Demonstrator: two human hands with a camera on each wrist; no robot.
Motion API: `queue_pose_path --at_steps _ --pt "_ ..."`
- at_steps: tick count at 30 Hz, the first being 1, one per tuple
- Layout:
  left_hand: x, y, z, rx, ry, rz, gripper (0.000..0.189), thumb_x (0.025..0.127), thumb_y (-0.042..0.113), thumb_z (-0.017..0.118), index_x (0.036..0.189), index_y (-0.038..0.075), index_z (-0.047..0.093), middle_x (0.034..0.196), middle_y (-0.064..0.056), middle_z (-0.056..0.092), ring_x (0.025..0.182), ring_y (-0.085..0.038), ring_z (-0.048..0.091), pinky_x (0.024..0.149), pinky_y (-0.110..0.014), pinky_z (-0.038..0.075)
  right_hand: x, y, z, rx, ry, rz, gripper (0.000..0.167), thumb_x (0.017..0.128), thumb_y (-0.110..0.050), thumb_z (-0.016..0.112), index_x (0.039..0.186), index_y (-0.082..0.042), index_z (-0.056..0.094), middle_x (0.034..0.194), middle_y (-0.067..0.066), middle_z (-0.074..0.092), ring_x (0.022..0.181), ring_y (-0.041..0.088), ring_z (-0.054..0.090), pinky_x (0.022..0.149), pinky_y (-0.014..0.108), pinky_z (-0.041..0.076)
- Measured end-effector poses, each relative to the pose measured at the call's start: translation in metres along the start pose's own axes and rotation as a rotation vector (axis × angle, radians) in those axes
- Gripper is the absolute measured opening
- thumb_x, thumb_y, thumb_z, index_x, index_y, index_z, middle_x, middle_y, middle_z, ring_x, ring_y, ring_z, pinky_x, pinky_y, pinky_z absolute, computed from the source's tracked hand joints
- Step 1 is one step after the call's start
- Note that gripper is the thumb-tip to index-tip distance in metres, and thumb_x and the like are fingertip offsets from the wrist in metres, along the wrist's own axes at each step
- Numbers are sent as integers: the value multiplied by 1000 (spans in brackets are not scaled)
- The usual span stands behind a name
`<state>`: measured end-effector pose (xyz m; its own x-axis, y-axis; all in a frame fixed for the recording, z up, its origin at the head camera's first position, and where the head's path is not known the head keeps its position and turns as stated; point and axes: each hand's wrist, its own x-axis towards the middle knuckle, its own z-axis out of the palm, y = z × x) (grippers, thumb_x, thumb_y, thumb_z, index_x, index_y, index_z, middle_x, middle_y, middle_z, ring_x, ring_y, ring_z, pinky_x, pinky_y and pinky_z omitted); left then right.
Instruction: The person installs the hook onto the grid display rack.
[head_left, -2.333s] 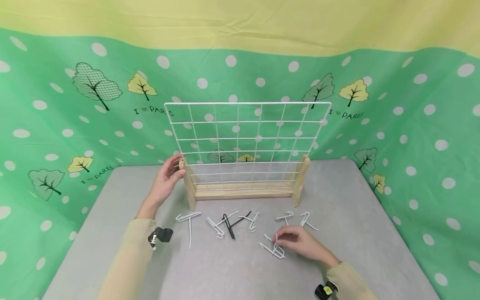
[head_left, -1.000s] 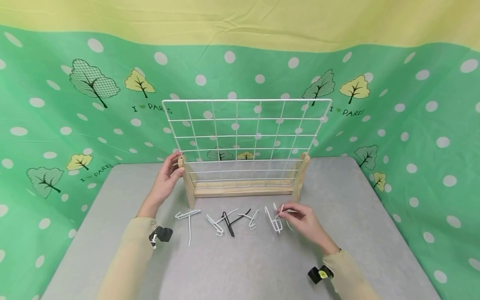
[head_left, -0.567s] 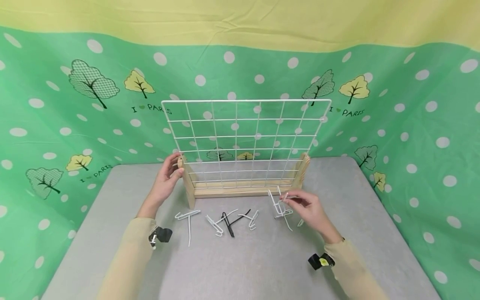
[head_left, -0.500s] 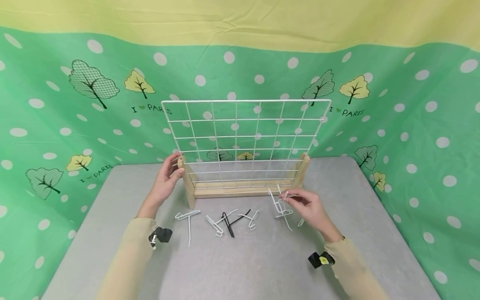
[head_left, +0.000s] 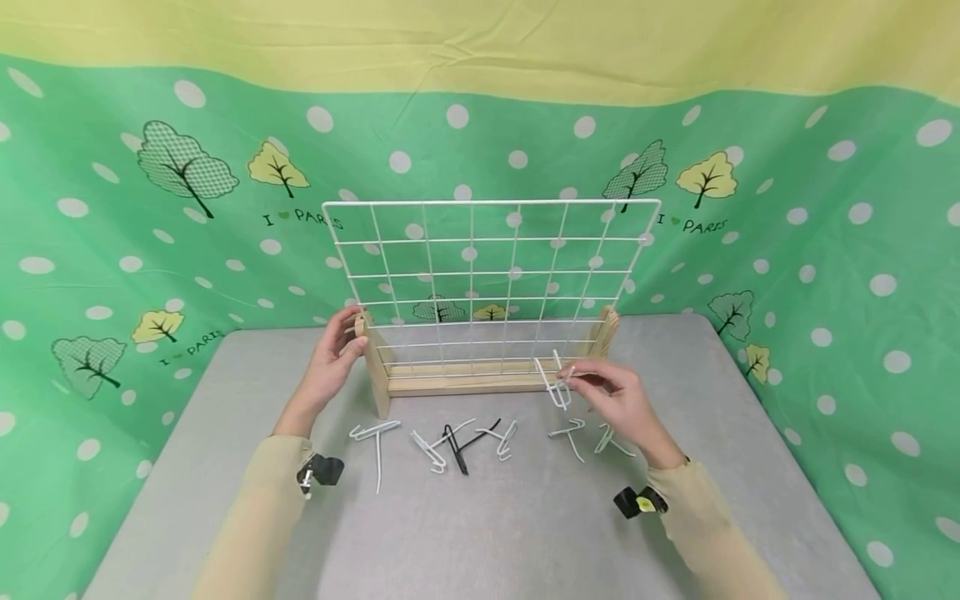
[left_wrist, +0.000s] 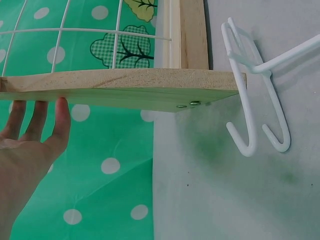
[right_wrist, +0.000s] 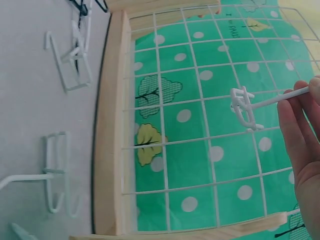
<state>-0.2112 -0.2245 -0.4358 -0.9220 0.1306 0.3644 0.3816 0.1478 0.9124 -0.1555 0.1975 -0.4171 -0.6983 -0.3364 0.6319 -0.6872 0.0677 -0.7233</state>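
A white wire grid panel (head_left: 491, 272) stands upright in a wooden base (head_left: 480, 384). My left hand (head_left: 327, 360) holds the base's left upright (head_left: 375, 367) near its top, fingertips against the wood. My right hand (head_left: 618, 402) pinches a white wire hook (head_left: 553, 392) by its straight rod, between thumb and fingers. In the right wrist view the bracket end of that hook (right_wrist: 243, 108) points at the grid. It is off the table, in front of the grid's lower right part; whether it touches the wires I cannot tell.
On the grey table (head_left: 480, 533) before the base lie several white hooks, among them a left one (head_left: 377, 432) and a right one (head_left: 613, 440), plus a black hook (head_left: 458, 450). A patterned cloth (head_left: 825, 275) hangs behind and beside the table.
My right hand has lifted the white hook from the table and carried it away from me, up to the front of the grid. My left hand has stayed on the upright.
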Motion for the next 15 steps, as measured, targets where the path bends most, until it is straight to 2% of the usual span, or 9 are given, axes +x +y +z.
queue_pose_path --at_steps 6,15 --pt "0 1 -1 -1 -4 4 46 98 -6 47 142 -7 31 137 -31 38 123 -47 38 86 -16 46 14 -6 1 -1 4 -57 29 76 30 59 96 11 66 93 25 66 87 16 67 73 22 54" --pt "0 -1 -1 4 -4 2 49 97 -8 48 142 -7 29 137 -32 38 123 -46 38 84 -16 47 33 -12 2 -18 14 -134 30 73 32 59 95 12 66 93 22 67 90 12 65 76 23 54"
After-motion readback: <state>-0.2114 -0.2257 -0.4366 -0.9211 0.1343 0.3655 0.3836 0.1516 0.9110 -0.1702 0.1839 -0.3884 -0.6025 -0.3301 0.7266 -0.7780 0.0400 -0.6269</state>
